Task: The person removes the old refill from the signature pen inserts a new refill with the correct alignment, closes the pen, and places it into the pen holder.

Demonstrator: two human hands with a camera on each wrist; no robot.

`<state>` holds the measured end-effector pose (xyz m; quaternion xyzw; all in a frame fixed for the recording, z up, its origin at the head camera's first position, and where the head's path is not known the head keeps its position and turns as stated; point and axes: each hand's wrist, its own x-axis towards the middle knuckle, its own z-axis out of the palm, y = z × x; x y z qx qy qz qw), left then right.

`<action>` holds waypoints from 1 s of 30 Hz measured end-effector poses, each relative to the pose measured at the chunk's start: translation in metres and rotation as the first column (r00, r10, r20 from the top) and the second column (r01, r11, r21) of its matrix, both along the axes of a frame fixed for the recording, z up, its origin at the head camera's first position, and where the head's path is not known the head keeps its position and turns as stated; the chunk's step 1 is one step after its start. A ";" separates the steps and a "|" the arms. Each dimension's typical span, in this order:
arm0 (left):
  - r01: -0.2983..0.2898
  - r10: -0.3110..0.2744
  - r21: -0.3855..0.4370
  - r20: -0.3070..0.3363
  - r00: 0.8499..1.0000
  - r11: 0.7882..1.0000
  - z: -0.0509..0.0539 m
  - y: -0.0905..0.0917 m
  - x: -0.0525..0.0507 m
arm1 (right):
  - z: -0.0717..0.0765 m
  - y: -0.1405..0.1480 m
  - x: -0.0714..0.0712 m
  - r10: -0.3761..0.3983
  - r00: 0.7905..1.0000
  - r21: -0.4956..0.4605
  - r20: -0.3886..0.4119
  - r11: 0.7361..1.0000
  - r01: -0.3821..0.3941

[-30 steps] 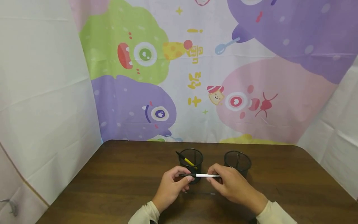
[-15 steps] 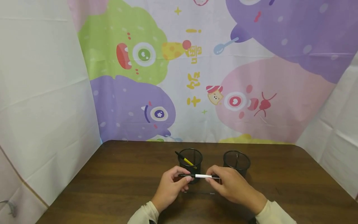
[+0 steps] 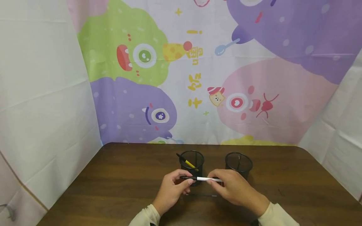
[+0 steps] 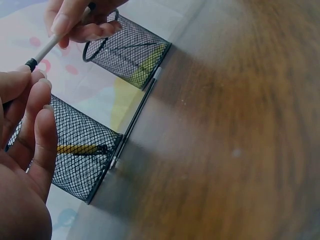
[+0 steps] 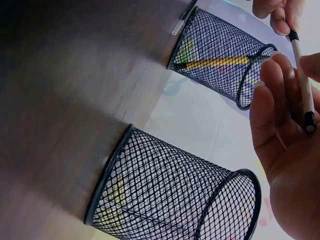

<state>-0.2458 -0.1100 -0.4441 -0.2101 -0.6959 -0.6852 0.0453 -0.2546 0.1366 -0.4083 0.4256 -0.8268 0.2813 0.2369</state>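
Observation:
In the head view my left hand pinches the black end of a slim pen between thumb and fingers. My right hand pinches its white barrel near the other end, so the pen stretches almost level between both hands, above the table. The right wrist view shows a black tip on the pen beside the right palm. Just behind the hands stand two black mesh pen holders. The left holder contains a yellow pen with a black end, leaning on its rim. The right holder is partly covered by my right hand.
A dark refill-like stick with pale ends lies on the brown wooden table, in front of the holders. Behind the table hangs a cartoon-printed cloth. White cloth walls close in both sides.
Both hands keep hold of the pen in nearly the same place. The pen's right end has dipped slightly, and the head view has shifted a little.

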 end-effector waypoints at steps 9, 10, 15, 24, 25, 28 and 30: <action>0.008 -0.008 0.004 -0.024 1.000 1.000 -0.002 0.000 0.000 | -0.001 0.001 0.000 -0.003 1.000 0.024 0.027 1.000 0.003; 0.009 -0.009 0.004 -0.024 1.000 1.000 -0.002 0.000 0.000 | -0.001 0.001 0.000 -0.001 1.000 0.027 0.032 1.000 0.000; 0.016 -0.016 0.000 -0.013 1.000 1.000 -0.002 0.000 0.001 | -0.001 0.002 0.001 0.012 0.998 0.027 0.068 1.000 -0.014; 0.027 -0.027 0.006 0.034 0.999 1.000 0.000 -0.001 0.001 | 0.001 -0.001 0.001 0.033 0.984 0.003 0.174 0.999 -0.034; 0.028 -0.028 0.004 0.034 0.999 1.000 0.001 -0.001 0.002 | 0.001 -0.001 0.001 0.036 0.985 0.003 0.171 0.999 -0.037; 0.030 -0.030 0.000 0.033 0.999 1.000 0.001 0.000 0.002 | 0.001 0.000 0.001 0.040 0.986 0.004 0.162 0.999 -0.041; 0.033 -0.033 -0.001 0.031 0.999 0.999 0.001 0.000 0.002 | 0.001 0.000 0.001 0.035 0.988 0.005 0.147 0.999 -0.036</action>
